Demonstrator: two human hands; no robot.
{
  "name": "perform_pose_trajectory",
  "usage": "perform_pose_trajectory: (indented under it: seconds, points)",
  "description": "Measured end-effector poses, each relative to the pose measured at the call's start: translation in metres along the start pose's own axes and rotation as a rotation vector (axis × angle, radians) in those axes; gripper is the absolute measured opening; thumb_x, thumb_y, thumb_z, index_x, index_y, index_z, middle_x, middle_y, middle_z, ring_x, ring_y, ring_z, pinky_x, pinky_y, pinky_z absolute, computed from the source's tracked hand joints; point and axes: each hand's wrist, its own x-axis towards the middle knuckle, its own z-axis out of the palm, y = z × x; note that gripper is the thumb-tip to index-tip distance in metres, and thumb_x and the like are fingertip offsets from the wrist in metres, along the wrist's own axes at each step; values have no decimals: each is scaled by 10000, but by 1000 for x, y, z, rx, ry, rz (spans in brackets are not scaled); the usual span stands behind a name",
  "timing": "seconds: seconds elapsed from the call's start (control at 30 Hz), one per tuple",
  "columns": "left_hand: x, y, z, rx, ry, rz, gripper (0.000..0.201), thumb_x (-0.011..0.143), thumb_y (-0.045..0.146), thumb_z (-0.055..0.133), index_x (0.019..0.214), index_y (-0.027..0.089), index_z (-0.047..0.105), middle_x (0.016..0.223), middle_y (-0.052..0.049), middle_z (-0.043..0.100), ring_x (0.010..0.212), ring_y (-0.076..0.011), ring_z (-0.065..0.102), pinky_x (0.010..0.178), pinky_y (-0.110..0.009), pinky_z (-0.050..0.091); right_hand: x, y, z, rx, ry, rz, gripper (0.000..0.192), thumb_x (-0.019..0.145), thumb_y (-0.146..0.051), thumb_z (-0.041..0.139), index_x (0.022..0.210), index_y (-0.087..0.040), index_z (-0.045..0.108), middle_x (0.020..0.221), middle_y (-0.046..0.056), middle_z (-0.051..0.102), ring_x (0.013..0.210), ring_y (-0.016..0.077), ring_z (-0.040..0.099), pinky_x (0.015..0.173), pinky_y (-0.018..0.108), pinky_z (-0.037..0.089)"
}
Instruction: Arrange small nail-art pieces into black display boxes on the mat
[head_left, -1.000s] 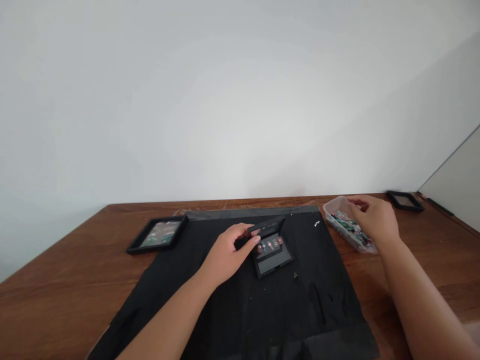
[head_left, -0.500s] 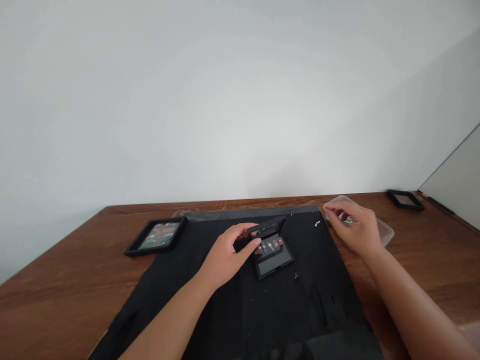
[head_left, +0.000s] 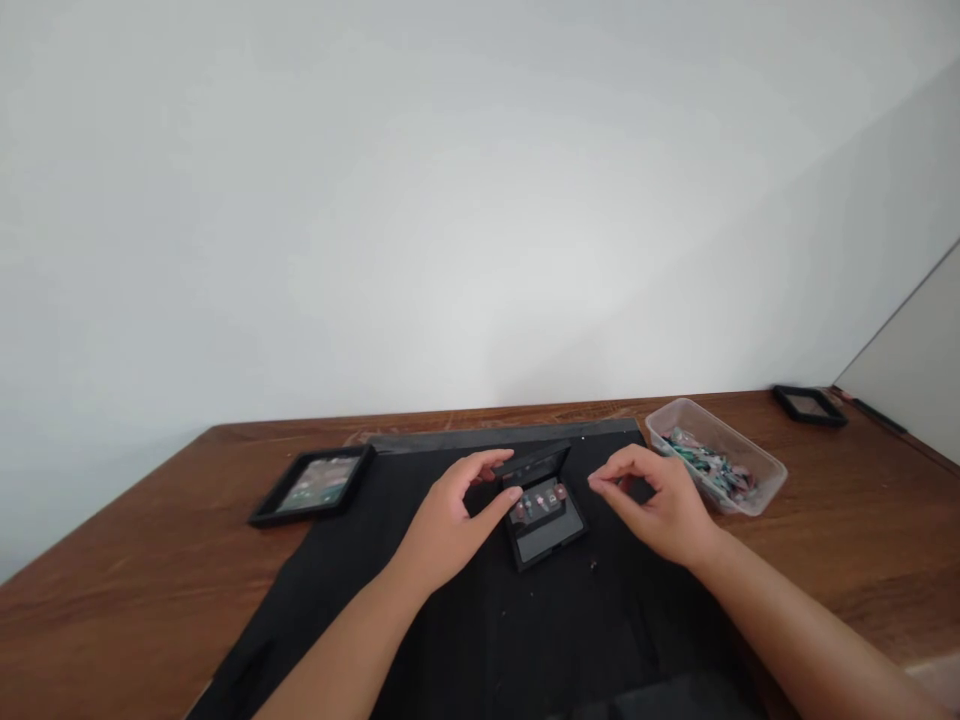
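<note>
My left hand is at the left side of a small black hinged case, thumb at its edge and fingers behind the raised lid. The case stands open on a black mat, with a row of small pinkish and pale pieces inside. Just right of the case, my right hand hovers with thumb and index finger pinched. Whatever lies between those fingertips is too small to make out. A clear plastic tub of small colourful pieces sits right of that hand.
A black frame with a picture-like panel lies at the left, partly on the mat. Another black frame rests at the far right of the wooden table. A tiny bit lies below the case. The white wall rises behind.
My right hand has come left from the tub to beside the case, uncovering the tub's contents. My left hand has stayed at the case. White bits on the mat are now out of sight.
</note>
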Motion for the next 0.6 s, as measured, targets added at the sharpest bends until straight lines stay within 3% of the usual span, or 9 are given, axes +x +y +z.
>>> perform_pose_trajectory:
  seconds: [0.3,0.47,0.53,0.6]
  points:
    - [-8,3,-3,71,196,230,473,891,464,734,1318,272,666,1157,-72,752,1043,-266,718,952,-450,605,1,0,9,116,23,-146,143,972,-263,780,837,-219,791,777,42,822,688,159,782,641,238,629]
    - [-17,27,-11,63,464,489,228,894,281,778,1085,241,661,908,-6,650,794,-180,620,746,-316,557,-1,-3,10,216,26,-122,102,961,-201,782,873,-221,828,802,47,841,702,162,804,635,227,643]
    - [-22,38,-13,17,445,639,160,896,171,765,919,236,620,783,29,598,693,-146,557,660,-275,496,-2,-5,11,254,27,-85,98,954,-199,790,871,-221,835,812,52,847,712,169,816,635,224,650]
    - [-26,47,-12,6,330,733,180,916,151,750,854,230,601,695,50,579,613,-121,528,608,-252,463,-2,-9,12,297,29,-51,91,942,-206,807,858,-223,838,814,53,850,720,176,824,645,226,661]
